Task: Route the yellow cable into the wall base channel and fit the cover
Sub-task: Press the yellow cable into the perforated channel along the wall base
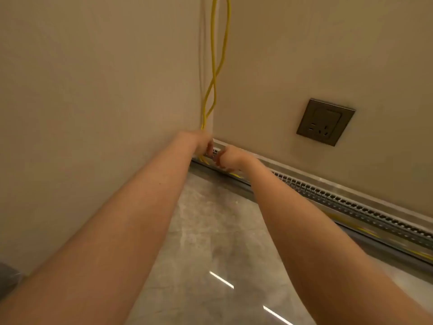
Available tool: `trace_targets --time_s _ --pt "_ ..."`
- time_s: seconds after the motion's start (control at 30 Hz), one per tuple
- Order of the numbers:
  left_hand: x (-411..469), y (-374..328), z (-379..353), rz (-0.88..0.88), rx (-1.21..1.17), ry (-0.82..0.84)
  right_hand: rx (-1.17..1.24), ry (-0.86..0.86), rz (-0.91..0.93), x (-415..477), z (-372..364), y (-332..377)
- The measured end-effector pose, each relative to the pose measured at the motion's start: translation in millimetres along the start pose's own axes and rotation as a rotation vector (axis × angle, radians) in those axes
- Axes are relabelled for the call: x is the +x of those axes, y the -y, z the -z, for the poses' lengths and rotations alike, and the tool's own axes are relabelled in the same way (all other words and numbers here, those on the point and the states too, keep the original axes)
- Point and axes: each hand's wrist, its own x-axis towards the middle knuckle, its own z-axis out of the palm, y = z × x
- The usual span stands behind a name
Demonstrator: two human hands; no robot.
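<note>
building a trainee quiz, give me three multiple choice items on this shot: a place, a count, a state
1. Where is the wall socket? A on the floor B above the base channel C inside the channel
2. How many yellow cable strands hang down? A one B two C four
3. The base channel is: A covered B open C missing

Answers: B, it sits on the wall over the channel's top lip; B, two strands cross each other; B, its perforated inside shows.
</note>
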Motion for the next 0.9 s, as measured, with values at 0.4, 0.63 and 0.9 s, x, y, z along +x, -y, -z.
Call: trace_targets --time_s 0.4,0.63,0.9 --pt "-2.6 6.0 -2.6 -0.121 0.438 0.013 -0.29 0.042 0.052 -1.9 -8.7 -1.5" --pt "3.2 -1.9 -8.6 -0.183 0.859 0.032 -0.522 0.046 0.085 0.0 -8.4 -5.4" --pt "1.1 6.5 12.6 -0.22 0.827 -0.045 -0.457 0.119 -0.009 -10.7 7.9 -20.0"
